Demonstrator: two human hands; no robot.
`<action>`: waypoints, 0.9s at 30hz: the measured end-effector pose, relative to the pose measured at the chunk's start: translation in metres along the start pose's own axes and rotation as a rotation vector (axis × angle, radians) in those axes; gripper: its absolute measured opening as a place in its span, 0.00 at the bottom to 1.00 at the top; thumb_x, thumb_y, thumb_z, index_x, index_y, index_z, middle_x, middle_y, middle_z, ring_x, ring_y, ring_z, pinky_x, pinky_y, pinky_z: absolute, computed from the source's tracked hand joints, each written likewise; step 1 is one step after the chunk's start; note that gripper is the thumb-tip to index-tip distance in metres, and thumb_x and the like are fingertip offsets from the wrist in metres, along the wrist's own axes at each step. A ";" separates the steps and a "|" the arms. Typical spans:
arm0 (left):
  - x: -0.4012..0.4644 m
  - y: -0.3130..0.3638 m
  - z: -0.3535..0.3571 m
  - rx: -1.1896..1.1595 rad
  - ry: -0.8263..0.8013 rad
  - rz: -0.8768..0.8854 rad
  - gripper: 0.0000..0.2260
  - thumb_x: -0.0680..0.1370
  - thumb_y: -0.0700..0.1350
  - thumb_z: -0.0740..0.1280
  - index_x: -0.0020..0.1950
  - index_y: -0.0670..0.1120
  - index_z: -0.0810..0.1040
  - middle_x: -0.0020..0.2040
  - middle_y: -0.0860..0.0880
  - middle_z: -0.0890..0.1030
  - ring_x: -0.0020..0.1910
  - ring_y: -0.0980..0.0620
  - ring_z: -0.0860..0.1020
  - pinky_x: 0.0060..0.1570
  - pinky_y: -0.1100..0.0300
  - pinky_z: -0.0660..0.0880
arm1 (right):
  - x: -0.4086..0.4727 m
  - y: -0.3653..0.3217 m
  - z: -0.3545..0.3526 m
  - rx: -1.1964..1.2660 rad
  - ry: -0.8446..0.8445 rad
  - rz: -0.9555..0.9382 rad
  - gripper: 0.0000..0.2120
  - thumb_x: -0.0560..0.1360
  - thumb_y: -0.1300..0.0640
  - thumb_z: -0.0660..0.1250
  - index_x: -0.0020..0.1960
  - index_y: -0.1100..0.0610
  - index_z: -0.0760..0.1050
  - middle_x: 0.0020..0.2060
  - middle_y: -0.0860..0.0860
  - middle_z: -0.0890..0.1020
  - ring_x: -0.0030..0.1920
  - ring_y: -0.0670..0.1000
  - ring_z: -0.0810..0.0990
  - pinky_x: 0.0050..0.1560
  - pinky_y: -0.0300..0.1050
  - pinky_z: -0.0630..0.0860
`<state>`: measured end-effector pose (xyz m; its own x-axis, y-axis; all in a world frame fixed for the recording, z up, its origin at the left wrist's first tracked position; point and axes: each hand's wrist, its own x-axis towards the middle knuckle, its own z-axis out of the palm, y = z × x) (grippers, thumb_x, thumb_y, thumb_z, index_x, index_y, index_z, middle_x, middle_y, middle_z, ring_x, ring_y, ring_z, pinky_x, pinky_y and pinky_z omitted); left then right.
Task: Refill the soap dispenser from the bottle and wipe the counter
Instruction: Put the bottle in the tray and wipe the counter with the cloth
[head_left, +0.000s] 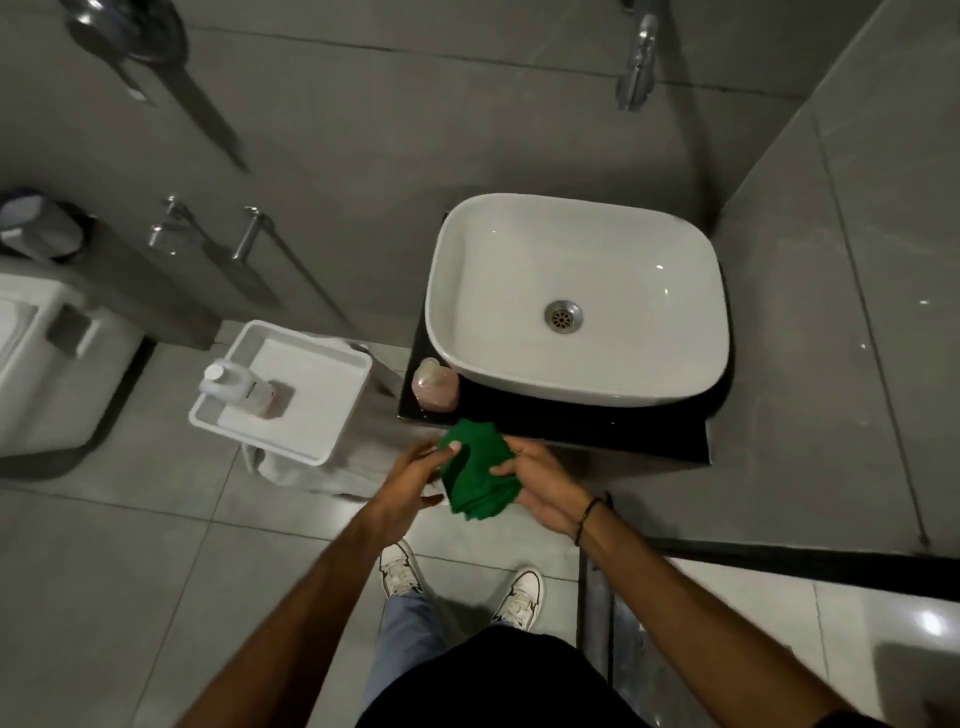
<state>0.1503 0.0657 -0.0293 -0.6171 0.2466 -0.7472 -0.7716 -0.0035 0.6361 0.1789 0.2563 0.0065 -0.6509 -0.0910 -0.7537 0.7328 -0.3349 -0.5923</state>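
Note:
A folded green cloth (475, 475) is held between both hands just in front of the black counter (571, 423). My left hand (410, 480) grips its left edge, thumb on top. My right hand (540, 488) holds its right side from beneath. A pink soap dispenser (435, 384) stands on the counter's left corner, touching the white basin (576, 299). The white refill bottle (236, 387) with a white cap lies in a white tray (332, 441) to the left of the counter.
The tray rests on a stand draped with a pale towel (291, 470). A chrome tap (640, 57) juts from the wall above the basin. A toilet (47, 358) sits at far left. Grey tiled wall closes the right side. My shoes (400, 569) stand on the floor tiles.

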 end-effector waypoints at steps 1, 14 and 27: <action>-0.002 0.000 -0.003 -0.082 -0.042 -0.008 0.21 0.73 0.51 0.76 0.64 0.48 0.80 0.60 0.45 0.85 0.60 0.43 0.83 0.56 0.48 0.80 | 0.003 0.001 0.012 0.060 -0.065 0.021 0.22 0.76 0.75 0.60 0.64 0.58 0.79 0.57 0.59 0.85 0.55 0.58 0.85 0.58 0.55 0.82; 0.034 0.044 -0.118 0.041 0.559 0.019 0.27 0.74 0.43 0.77 0.65 0.45 0.65 0.61 0.42 0.76 0.55 0.44 0.80 0.44 0.50 0.83 | 0.074 0.020 0.036 -1.323 0.406 -0.237 0.50 0.71 0.42 0.71 0.82 0.59 0.49 0.82 0.56 0.51 0.82 0.56 0.49 0.80 0.57 0.51; 0.180 0.085 -0.251 0.627 0.456 -0.036 0.20 0.81 0.33 0.61 0.73 0.40 0.72 0.70 0.36 0.76 0.69 0.36 0.74 0.70 0.42 0.73 | 0.110 0.069 0.038 -1.719 0.578 -0.118 0.59 0.70 0.35 0.69 0.81 0.61 0.35 0.80 0.60 0.35 0.80 0.61 0.33 0.78 0.68 0.44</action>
<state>-0.0647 -0.1334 -0.1580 -0.7005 -0.1879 -0.6885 -0.6450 0.5796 0.4980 0.1504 0.1874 -0.1069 -0.8398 0.2851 -0.4619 0.3035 0.9522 0.0360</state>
